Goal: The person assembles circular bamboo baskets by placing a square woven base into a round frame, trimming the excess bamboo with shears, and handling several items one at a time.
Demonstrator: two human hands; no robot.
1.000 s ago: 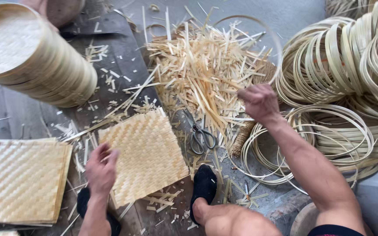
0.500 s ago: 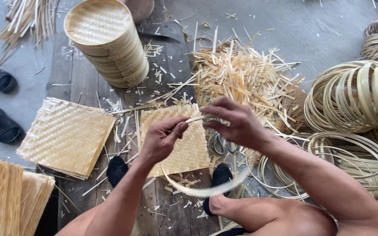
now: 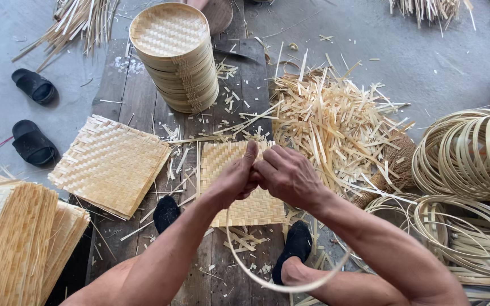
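My left hand (image 3: 235,180) and my right hand (image 3: 286,175) meet above a square woven bamboo mat (image 3: 239,165) lying on the wooden board (image 3: 137,90). Together they pinch the ends of a thin bamboo hoop (image 3: 267,281), which curves down toward me in a loop between my forearms. My feet in black slippers (image 3: 167,211) rest on either side of the mat's near edge.
A stack of round woven trays (image 3: 172,54) stands at the board's far end. More woven mats (image 3: 109,164) lie left, with stacked mats (image 3: 12,238) at bottom left. Bamboo scraps (image 3: 336,122) pile right; coils of bamboo hoops (image 3: 472,158) fill the right side. Black sandals (image 3: 32,113) sit left.
A second ago my hands were apart, the right reaching toward the hoops. They came together holding a bamboo hoop, and now grip its ends closely above the mat.
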